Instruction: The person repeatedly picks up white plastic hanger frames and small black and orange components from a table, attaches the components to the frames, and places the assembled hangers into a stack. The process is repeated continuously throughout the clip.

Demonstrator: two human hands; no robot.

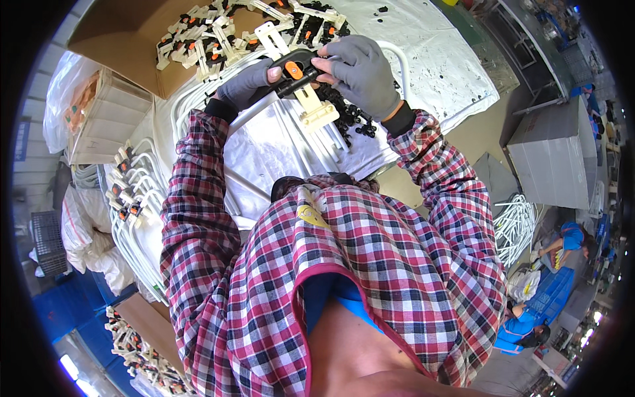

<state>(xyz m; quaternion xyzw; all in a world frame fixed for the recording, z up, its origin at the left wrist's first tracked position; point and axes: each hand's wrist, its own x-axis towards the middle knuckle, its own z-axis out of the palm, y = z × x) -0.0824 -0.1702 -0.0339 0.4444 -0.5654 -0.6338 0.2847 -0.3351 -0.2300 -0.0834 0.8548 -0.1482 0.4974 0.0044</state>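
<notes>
Both my hands wear grey gloves with bare fingertips. Between them is a black plastic fitting with an orange oval button [294, 70], above the table. My left hand [248, 85] is closed around the fitting's left end, where a white tube [253, 114] runs down and left. At the other end, the fingers of my right hand [360, 74] pinch the black part. A cream plastic bracket [316, 111] sticks out below the fitting, and another cream piece [271, 38] shows above it. My palms and part of the fitting are hidden by the gloves.
A cardboard box [126, 46] and a heap of cream, black and orange fittings [218, 40] lie at the far side. Small black parts [354, 119] are scattered on the white-covered table [436, 73]. Bent white tubes [142, 192] with fittings stand at left. People work at far right.
</notes>
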